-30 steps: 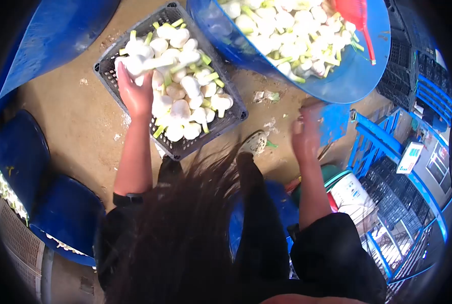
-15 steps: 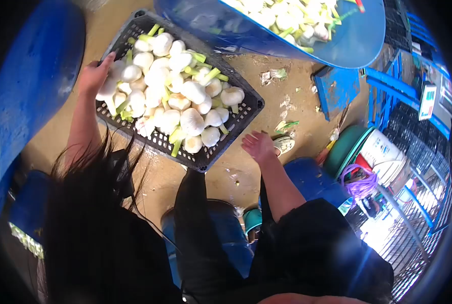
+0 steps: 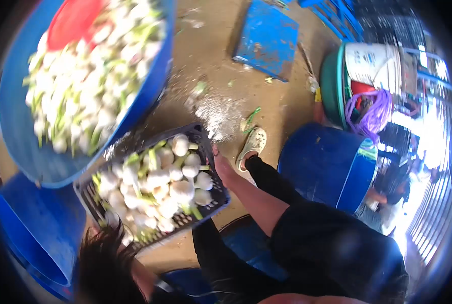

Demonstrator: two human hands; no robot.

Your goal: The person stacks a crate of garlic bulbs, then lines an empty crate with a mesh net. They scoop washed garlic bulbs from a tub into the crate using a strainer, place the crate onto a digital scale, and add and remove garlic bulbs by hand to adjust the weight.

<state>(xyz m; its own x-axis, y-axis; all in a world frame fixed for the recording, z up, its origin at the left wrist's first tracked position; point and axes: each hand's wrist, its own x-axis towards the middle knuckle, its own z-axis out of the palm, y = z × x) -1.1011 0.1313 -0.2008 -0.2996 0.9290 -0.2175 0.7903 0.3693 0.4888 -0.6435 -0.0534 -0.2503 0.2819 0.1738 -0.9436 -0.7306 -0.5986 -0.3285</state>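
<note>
A black plastic crate (image 3: 219, 198) of white garlic bulbs (image 3: 182, 191) with short green stalks is in front of my body. My right hand (image 3: 219, 161) is on the crate's right end, fingers against its rim. At the near left corner is my left hand (image 3: 95, 233), mostly covered by dark hair; what shows of it is at the crate's edge. Beyond the crate's left end stands a large blue tub (image 3: 160, 76) full of garlic, with a red basin (image 3: 74, 23) lying on the bulbs.
Another blue tub (image 3: 33, 223) is at the left. A blue barrel (image 3: 312, 162) stands at right, beside a green tub (image 3: 332, 83), a white bucket (image 3: 370, 63) and purple rope (image 3: 370, 114). A blue panel (image 3: 266, 40) lies on the wet floor. Another person (image 3: 388, 195) is at far right.
The view has turned, and the garlic-filled tub now appears at the left. My right hand, earlier apart from the crate and spread, is now on its right end. The crate appears lower, beside the full tub.
</note>
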